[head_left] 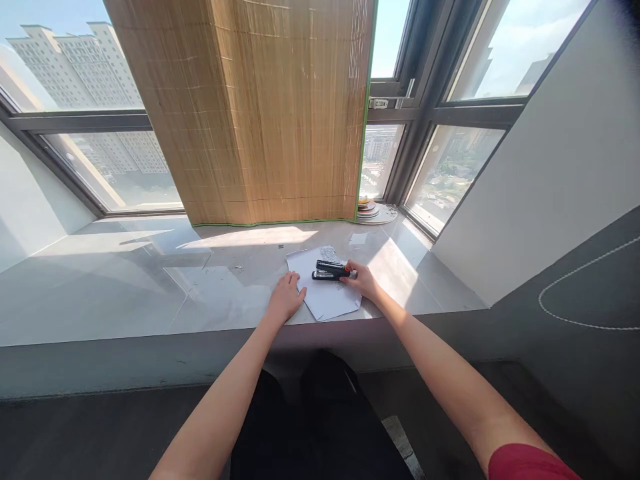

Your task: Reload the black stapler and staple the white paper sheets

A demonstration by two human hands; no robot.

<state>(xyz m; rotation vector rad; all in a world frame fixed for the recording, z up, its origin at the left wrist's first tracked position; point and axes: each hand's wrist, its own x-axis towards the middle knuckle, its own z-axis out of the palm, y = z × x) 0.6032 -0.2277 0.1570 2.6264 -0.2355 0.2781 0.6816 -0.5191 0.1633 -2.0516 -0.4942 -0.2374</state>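
Several sheets of white paper (327, 303) lie in an uneven stack near the front edge of the sill, with dark print showing at the far edge. My right hand (364, 280) grips a black stapler (327, 272) with a bit of red near its rear end. The stapler is over the paper, pointing left; whether it touches the sheets I cannot tell. On the left edge of the stack rests my left hand (286, 297), palm down, thumb apart from the fingers.
A bamboo blind (280, 120) hangs down to the tiled sill (125, 293). Round, plate-like things (367, 212) are stacked at the window corner. Small bits (238, 268) and a tiny dark piece (281, 247) lie on the sill. A beaded cord (560, 315) hangs at right.
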